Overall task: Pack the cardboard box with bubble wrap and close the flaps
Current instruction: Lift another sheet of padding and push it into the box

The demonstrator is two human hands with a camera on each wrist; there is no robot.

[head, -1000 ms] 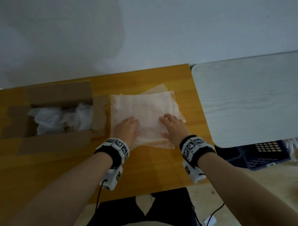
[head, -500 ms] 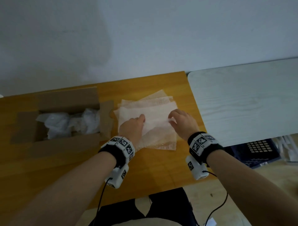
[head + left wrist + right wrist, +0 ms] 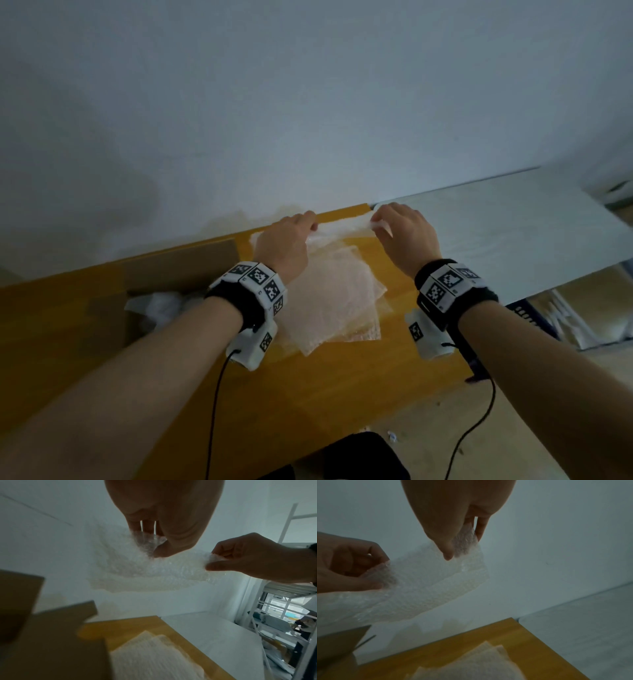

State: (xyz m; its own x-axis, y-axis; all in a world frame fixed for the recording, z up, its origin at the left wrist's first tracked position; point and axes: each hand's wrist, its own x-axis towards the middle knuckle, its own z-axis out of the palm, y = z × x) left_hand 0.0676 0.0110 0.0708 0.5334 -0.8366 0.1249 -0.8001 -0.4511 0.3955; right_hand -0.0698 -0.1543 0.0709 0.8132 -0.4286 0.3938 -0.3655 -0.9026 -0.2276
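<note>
Both hands hold one bubble wrap sheet [image 3: 342, 229] lifted off the wooden table [image 3: 342, 383]. My left hand [image 3: 286, 240] pinches its left top corner, and my right hand [image 3: 402, 233] pinches its right top corner. In the left wrist view the sheet [image 3: 140, 572] hangs below the left hand [image 3: 159, 545] and the right hand [image 3: 240, 561]. The right wrist view shows the sheet [image 3: 423, 592] between thumb and fingers. A stack of bubble wrap sheets [image 3: 335, 301] lies on the table under the hands. The open cardboard box [image 3: 178, 270] stands at the left with white wrap [image 3: 157, 305] inside.
A white table [image 3: 507, 236] adjoins the wooden one on the right. A dark crate [image 3: 527, 315] sits on the floor below it. The white wall [image 3: 308, 102] is close behind. A white metal rack [image 3: 283, 588] stands further right.
Both hands took hold of the top sheet of the stack and lifted it up off the table toward the wall. The head view has tilted upward.
</note>
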